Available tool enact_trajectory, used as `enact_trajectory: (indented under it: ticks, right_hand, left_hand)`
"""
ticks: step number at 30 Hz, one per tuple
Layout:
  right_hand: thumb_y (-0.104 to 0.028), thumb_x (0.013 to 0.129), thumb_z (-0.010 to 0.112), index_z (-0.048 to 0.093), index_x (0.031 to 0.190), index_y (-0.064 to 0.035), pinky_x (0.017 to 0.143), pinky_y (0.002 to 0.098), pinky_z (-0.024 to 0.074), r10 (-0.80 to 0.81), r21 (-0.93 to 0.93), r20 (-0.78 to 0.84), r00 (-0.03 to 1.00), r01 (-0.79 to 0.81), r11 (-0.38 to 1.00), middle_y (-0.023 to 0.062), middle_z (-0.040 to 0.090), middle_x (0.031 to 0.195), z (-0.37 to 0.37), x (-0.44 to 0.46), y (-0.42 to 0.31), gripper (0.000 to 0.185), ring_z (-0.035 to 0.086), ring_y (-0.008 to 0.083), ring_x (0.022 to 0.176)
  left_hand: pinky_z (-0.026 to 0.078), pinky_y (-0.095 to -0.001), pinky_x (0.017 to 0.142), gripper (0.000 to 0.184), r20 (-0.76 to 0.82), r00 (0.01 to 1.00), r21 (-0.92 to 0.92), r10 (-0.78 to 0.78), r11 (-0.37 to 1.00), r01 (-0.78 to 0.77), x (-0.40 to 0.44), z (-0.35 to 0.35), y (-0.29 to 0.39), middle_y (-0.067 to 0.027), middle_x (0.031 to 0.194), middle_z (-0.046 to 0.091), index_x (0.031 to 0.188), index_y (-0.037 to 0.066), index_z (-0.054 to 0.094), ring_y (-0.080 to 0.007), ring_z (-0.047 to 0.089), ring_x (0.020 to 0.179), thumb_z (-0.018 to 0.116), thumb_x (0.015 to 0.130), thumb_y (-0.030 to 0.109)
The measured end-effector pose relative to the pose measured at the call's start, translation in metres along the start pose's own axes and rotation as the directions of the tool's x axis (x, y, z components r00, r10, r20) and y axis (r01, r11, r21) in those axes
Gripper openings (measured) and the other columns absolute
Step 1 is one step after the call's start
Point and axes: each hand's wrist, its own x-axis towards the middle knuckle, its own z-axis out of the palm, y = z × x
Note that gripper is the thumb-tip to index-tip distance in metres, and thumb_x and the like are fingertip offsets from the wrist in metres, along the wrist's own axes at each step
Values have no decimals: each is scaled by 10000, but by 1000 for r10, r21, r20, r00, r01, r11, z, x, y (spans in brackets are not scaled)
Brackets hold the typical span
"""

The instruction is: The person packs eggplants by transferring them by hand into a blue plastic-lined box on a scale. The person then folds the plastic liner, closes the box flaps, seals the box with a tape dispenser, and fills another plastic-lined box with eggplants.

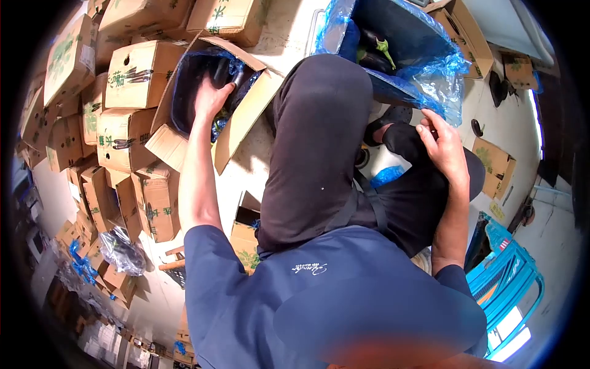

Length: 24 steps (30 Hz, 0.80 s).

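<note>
Head view: left hand [214, 97] grips eggplant [220, 73] in carton [241, 125]; right hand [444, 147], half-open, near blue liner [452, 92].

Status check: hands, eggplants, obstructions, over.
Left hand inside carton, at dark eggplants; grip unclear. Right hand loosely open by blue liner. Carton flaps splayed around left hand.

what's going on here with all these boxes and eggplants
A seated person has their left hand down inside an open carton, at a dark eggplant; whether it is gripped is hard to tell. Their right hand is by the near edge of a blue-lined container with more eggplants in it. Printed cartons are piled up on the left.
</note>
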Motion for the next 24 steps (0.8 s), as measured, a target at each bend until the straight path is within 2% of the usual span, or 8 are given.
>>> enact_trajectory:
  ticks: [4,5,8,10,14,18,20,24]
  right_hand:
    - [-157,912,731,636,1271,-12,771,351,543,29,-2,16,999,-29,1000,153,710,998,0,1,-3,399,691,266,821]
    - [-158,911,731,637,1271,-12,773,351,544,32,-6,17,999,-32,999,153,710,998,0,1,-4,399,692,267,824]
    - [-161,912,730,638,1270,-14,780,356,545,32,-18,20,999,-32,999,155,710,999,1,4,-4,398,695,274,833]
    - [-163,913,727,638,1269,-15,786,360,546,33,-26,28,999,-33,999,157,710,1000,3,2,-5,397,697,281,841]
    - [-176,916,721,632,1272,-11,802,372,549,39,-71,40,998,-36,997,164,711,1012,1,4,-8,403,698,298,862]
    - [-183,919,718,628,1278,-11,814,377,551,38,-66,53,998,-35,997,168,712,1028,2,6,-8,408,700,302,875]
    - [-185,921,716,628,1276,-11,819,379,551,30,-57,46,998,-28,998,169,712,1034,3,8,-9,405,700,302,882]
    - [-184,924,714,631,1264,-10,822,376,553,10,-46,35,999,-8,999,167,710,1038,1,9,-15,391,700,302,894]
  left_hand:
    - [480,-419,1050,954,31,999,-49,23,999,-21,4,-9,-2,-303,1302,631,1447,-32,489,-389,624,1222,798,749,540]
    - [483,-404,1027,751,-21,999,-46,24,999,-25,1,-11,0,-293,1222,670,1284,-62,607,-375,650,1164,847,747,404]
    - [525,-399,910,607,71,997,-64,32,998,-28,6,-17,-6,-251,1054,731,1103,-67,699,-337,710,975,858,732,387]
    - [527,-384,908,609,203,978,-81,-50,994,67,8,-27,-1,-249,1049,730,1086,-81,698,-317,711,975,865,712,369]
    - [510,-363,963,837,94,996,-257,5,966,19,-10,-46,-11,-227,1219,671,1330,-94,547,-272,660,1089,874,694,339]
    - [517,-352,971,816,182,981,-632,66,772,65,-11,-58,-68,-177,1211,663,1372,-86,509,-257,656,1089,864,768,334]
    - [604,-322,762,714,385,896,-822,220,524,224,-37,-84,-37,-159,1099,692,1308,-64,536,-212,716,844,818,806,357]
    - [611,-334,694,828,449,850,-892,275,196,408,-74,-84,-11,-226,1074,687,1347,-87,504,-248,707,795,697,847,545]
